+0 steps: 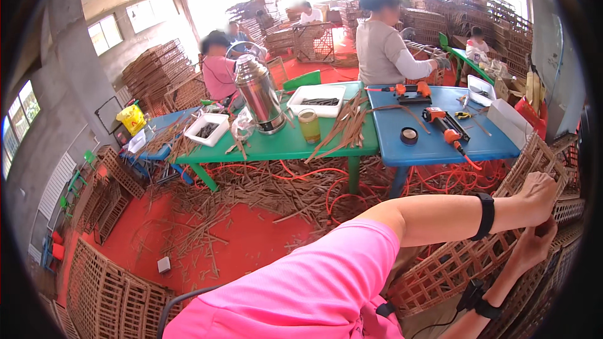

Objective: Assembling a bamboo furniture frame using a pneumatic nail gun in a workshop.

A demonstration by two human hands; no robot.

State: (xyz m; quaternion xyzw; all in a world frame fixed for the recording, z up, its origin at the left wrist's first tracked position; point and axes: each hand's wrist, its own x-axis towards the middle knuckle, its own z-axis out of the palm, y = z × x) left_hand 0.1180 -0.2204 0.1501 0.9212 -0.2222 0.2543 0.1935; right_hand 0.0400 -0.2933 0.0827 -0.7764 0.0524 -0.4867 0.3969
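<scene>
At the far right, my left hand [539,198] is closed at the upper edge of a brown woven lattice panel [461,267], its fingers curled down and partly out of sight. Just below it, my right hand [532,246] is closed too, with bent fingers close to the left hand; what they grip is hidden. The panel slants from near my body up past both hands, with open square gaps between its strips. More lattice panels [568,210] are stacked beside and behind it.
A blue table [452,97] holds orange nail guns [443,127], a black tape roll [409,135] and a white tray [482,90]. On the green table [295,150] stand a metal thermos [257,97] and a glass jar [309,127]. Strips and orange hoses litter the red floor. Several people work beyond.
</scene>
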